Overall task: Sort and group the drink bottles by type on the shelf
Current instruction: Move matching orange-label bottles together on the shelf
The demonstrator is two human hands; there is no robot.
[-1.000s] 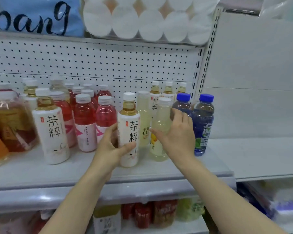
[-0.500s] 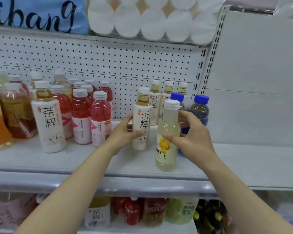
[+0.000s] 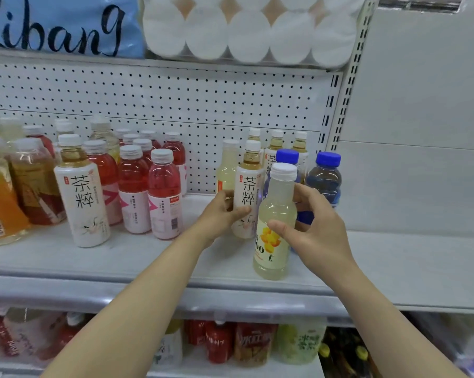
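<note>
My left hand (image 3: 220, 214) grips a white-labelled tea bottle (image 3: 247, 192) standing on the grey shelf (image 3: 148, 257). My right hand (image 3: 312, 230) holds a pale yellow drink bottle (image 3: 275, 222) with a yellow fruit label, at the shelf's front. Another pale yellow bottle (image 3: 227, 170) stands behind the tea bottle. Two blue-capped bottles (image 3: 324, 178) stand behind my right hand. More tea bottles (image 3: 276, 144) line the back. A further tea bottle (image 3: 80, 192) and several red drink bottles (image 3: 163, 195) stand to the left.
Orange and amber bottles (image 3: 1, 203) crowd the far left. A pegboard back panel (image 3: 175, 105) closes the shelf. Toilet-roll packs (image 3: 246, 28) sit on the shelf above. More drinks (image 3: 246, 345) fill the shelf below. A bare stretch of shelf (image 3: 410, 263) runs to the right.
My right hand has pulled the pale yellow bottle forward to the shelf's front. My left hand has moved the tea bottle back and to the right. The view has shifted.
</note>
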